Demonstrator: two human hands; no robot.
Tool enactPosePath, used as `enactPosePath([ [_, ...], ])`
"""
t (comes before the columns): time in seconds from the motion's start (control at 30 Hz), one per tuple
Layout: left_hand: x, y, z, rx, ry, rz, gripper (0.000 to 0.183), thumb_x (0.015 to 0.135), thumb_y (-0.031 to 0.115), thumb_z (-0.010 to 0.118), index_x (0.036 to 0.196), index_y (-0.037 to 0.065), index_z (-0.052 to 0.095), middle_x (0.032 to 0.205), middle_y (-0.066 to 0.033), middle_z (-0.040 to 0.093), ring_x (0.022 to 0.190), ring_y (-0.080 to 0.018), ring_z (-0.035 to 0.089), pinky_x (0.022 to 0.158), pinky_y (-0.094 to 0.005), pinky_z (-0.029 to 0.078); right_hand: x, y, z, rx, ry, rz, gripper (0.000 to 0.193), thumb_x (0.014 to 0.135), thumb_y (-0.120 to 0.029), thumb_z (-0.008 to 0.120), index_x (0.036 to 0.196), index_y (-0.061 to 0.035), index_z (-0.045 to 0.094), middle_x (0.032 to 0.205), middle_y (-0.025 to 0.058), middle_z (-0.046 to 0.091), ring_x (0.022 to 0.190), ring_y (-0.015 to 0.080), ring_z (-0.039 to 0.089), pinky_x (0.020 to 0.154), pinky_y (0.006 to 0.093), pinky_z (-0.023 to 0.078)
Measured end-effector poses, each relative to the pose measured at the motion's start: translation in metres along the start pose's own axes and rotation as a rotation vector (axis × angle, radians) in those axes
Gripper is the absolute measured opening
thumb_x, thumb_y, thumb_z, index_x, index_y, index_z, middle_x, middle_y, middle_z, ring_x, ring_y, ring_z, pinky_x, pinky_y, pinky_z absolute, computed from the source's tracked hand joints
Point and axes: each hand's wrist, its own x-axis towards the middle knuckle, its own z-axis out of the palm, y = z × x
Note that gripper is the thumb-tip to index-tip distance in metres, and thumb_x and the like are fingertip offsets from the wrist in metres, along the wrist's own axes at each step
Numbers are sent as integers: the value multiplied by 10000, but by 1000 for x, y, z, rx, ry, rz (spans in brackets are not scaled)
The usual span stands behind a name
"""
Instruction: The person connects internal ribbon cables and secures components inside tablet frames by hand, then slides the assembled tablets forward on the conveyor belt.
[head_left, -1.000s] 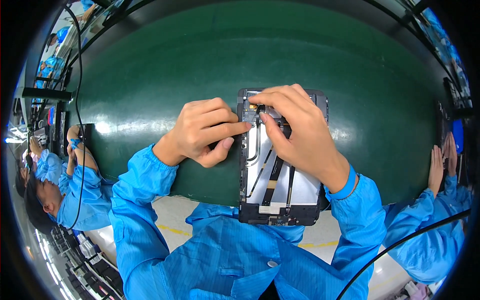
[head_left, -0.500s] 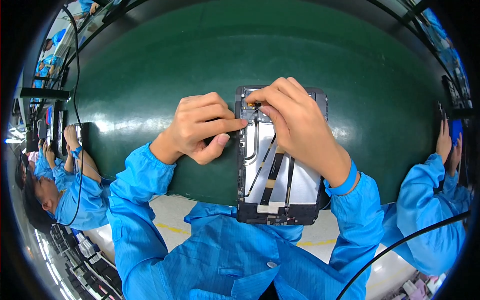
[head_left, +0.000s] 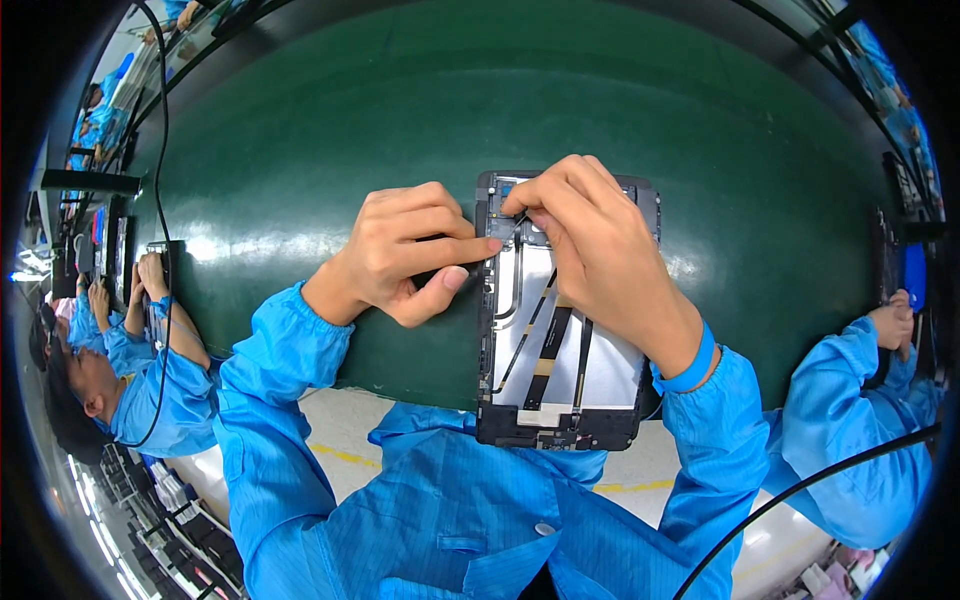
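An opened tablet [head_left: 610,370] lies at the near edge of the green bench with its inside facing up. Across its silver inner panel run dark flat cables [head_left: 548,355], and black parts line both ends. My left hand [head_left: 405,255] is at its left side, index finger stretched out and touching the upper left rim, thumb apart, other fingers curled, nothing held. Over the upper part of the tablet, my right hand [head_left: 605,245] pinches with thumb and index finger. What sits in that pinch is mostly hidden; a thin dark strand shows beside the fingertips.
The green bench [head_left: 330,120] extends beyond the tablet. People in blue sleeves work at left [head_left: 165,400] and right [head_left: 850,400]. A black cable [head_left: 163,200] hangs at the left, and another black cable [head_left: 810,485] crosses the lower right.
The tablet has shifted slightly to the right. My right fingertips have moved a little, and the orange piece seen beside them before no longer shows. My left finger stays on the rim.
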Motion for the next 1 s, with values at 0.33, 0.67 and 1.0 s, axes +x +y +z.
enactPosePath([
  [0.33,4,5,-1,151,-35,120,292,857,199,735,1049,12,850,859,-69,720,752,-231,687,589,-361,565,1,0,3,22,36,-1,210,928,115,679,1087,-3,750,1014,142,673,964,341,663,814,429,563],
  [0.67,0,10,-5,333,-45,216,305,968,230,684,1096,0,838,864,-60,686,750,-209,662,583,-346,534,4,-3,1,35,15,-37,180,918,67,737,1071,-30,740,1019,120,696,951,345,663,838,440,567],
  [1.0,15,19,-3,274,-24,97,272,946,207,701,1081,10,831,828,-46,664,742,-209,657,588,-360,542,7,-4,-12,59,34,-79,275,924,51,730,1177,-51,763,1167,146,735,991,350,697,873,440,586],
])
